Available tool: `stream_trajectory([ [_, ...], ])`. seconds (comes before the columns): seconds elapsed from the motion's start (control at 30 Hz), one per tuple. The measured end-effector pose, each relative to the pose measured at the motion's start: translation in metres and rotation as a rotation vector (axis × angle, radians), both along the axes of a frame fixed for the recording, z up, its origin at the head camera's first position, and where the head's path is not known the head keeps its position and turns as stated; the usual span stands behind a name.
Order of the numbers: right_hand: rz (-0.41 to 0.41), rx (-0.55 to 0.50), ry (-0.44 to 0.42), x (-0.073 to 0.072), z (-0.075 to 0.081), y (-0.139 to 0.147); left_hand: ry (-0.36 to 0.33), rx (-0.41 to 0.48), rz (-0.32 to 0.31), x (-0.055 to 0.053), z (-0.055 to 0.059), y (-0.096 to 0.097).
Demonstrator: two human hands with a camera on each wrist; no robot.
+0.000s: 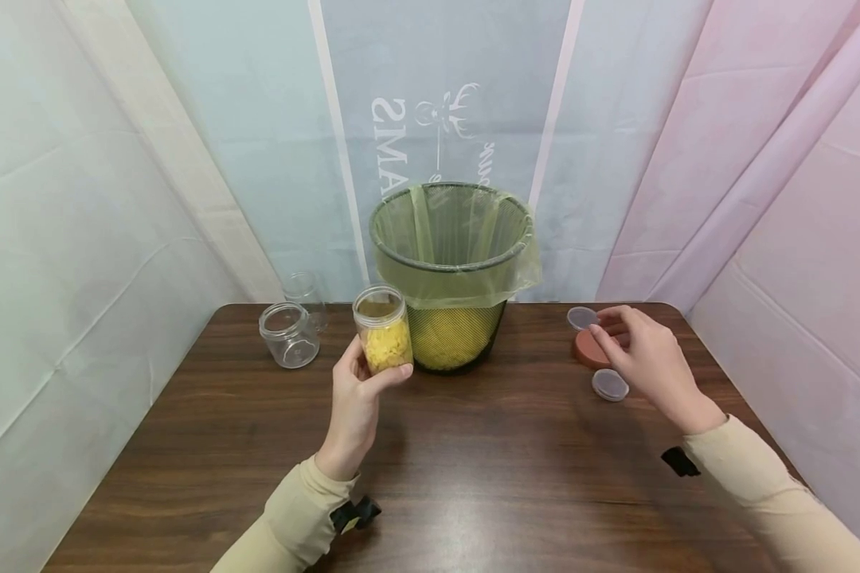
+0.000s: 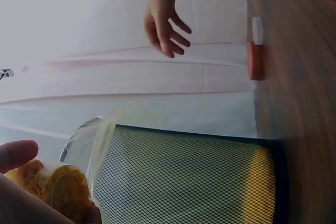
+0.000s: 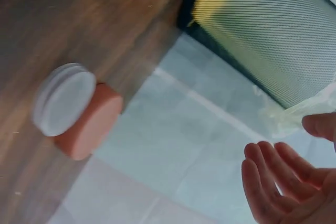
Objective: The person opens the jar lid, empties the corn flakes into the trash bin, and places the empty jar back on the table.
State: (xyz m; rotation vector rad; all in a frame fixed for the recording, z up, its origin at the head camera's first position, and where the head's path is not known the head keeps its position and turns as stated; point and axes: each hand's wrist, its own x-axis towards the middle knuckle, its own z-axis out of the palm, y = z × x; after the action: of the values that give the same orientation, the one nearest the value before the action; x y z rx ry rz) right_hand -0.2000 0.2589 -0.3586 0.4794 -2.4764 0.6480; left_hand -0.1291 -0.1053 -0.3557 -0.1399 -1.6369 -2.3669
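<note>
My left hand [image 1: 354, 402] grips a clear jar [image 1: 387, 342] upright, thumb across its front. The jar has no lid on, and yellow pieces fill its lower part. It is held just in front of the mesh waste bin [image 1: 447, 282], overlapping the bin's left side in the head view. My right hand [image 1: 648, 358] is raised in the air over the right of the table, fingers loosely bent and empty. Below it lie a clear lid [image 1: 610, 385], a terracotta-coloured round piece [image 1: 591, 351] and another clear lid [image 1: 582, 318].
A pale yellow bag [image 1: 526, 267] lines the bin, and yellow material shows through the mesh at its bottom. Left of the bin stand an empty clear jar [image 1: 291, 344] and, behind it, another clear container [image 1: 303, 286]. Curtains [image 1: 258, 143] surround the wooden table [image 1: 473, 469].
</note>
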Motion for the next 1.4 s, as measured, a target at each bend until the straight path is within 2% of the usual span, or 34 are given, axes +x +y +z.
stream_trajectory([
  [0.27,-0.025,-0.037,0.036,-0.007,0.022,-0.019,0.026,0.007,-0.008,-0.003,0.007,0.002],
  [0.63,-0.025,-0.076,0.105,-0.020,0.043,-0.042,0.029,0.004,-0.004,-0.006,0.009,0.003],
  [1.03,-0.012,-0.089,0.102,-0.035,0.062,-0.063,0.028,-0.011,0.014,-0.011,0.009,0.002],
  [1.4,-0.028,-0.135,0.081,-0.049,0.071,-0.079,0.061,-0.038,0.024,-0.021,0.016,0.001],
])
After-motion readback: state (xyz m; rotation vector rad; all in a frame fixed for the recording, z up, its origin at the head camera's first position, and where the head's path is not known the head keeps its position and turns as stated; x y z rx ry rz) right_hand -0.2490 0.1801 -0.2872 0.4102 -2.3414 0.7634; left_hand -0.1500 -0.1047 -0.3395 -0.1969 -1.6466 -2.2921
